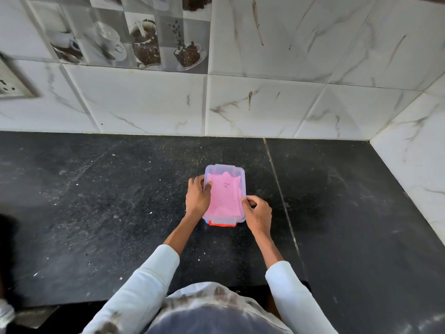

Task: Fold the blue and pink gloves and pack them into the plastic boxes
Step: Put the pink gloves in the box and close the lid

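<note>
A clear plastic box [237, 170] with its lid on sits in the middle of the black counter. A folded pink glove [226, 198] shows through the lid. Under the box's near end an orange-red edge [221, 224] and a bit of blue peek out, as if another box lies beneath; I cannot tell what it holds. My left hand [198, 197] grips the box's left side, thumb on the lid. My right hand [257, 210] holds its right near edge with pinched fingers. No blue glove is in plain sight.
The black stone counter [108, 213] runs wide on both sides, with a seam [280, 189] just right of the box. Marble-look tiled walls [265, 104] close off the back and the right. A wall socket [12, 85] sits at far left.
</note>
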